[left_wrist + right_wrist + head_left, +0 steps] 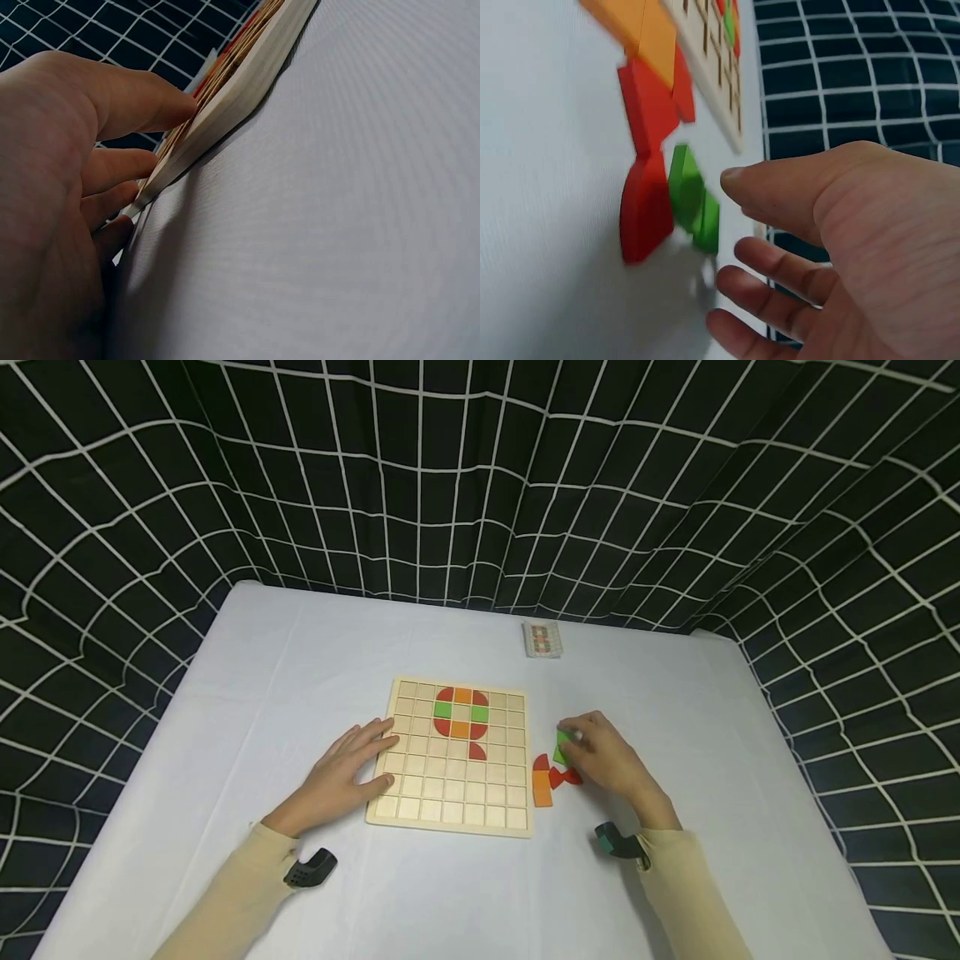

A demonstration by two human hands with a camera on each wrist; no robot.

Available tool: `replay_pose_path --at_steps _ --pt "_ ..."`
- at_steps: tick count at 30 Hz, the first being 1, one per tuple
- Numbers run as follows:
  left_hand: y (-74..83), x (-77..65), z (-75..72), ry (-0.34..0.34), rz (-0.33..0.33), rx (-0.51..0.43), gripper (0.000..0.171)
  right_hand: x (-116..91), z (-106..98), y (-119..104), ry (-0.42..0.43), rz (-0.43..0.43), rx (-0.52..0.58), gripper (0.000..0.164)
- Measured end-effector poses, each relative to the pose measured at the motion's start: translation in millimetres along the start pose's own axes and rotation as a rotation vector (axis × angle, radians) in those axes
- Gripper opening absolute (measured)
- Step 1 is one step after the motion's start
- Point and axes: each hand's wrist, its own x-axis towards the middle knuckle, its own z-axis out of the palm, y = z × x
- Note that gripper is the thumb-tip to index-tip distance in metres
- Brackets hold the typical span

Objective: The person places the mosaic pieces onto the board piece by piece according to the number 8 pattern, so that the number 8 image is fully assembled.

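A wooden grid board [450, 789] lies on the white table. Near its top, red quarter-circle, orange and green tiles form a ring, with a single red quarter-circle tile [477, 751] below it. My left hand [337, 781] rests on the board's left edge, fingers spread and thumb on the rim [247, 94]. To the right of the board, my right hand [603, 752] hovers at the green tiles [686, 187]. Its thumb and fingers stand apart, and nothing shows between them in the right wrist view. Red tiles [646, 214] and orange tiles [542, 789] lie close by.
A small patterned card [543, 639], seemingly in a clear sleeve, lies near the table's far edge. Black curtains [450, 485] with a white grid surround the table's back and sides. White cloth [315, 635] covers the table.
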Motion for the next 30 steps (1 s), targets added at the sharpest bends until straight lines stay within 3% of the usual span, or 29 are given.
replay_pose_path --at_steps 4,8,13,22,30 --pt "1.5 0.2 -0.1 0.000 0.000 0.001 0.062 -12.6 0.8 -7.7 0.010 -0.051 0.023 0.028" --pt "3.0 0.3 -0.1 0.000 -0.002 0.005 0.062 -28.4 3.6 -14.4 -0.047 -0.093 0.043 0.016" --pt "2.6 0.2 -0.3 0.001 -0.003 0.014 0.062 -44.2 11.2 -21.8 -0.081 -0.116 0.024 0.016" --pt "1.5 -0.7 -1.3 0.002 -0.008 0.002 0.062 -57.0 28.4 -30.6 -0.037 -0.091 -0.055 0.019" --pt "1.7 -0.6 -0.4 -0.002 -0.010 -0.004 0.062 -61.1 38.1 -39.9 0.005 0.022 -0.077 0.032"
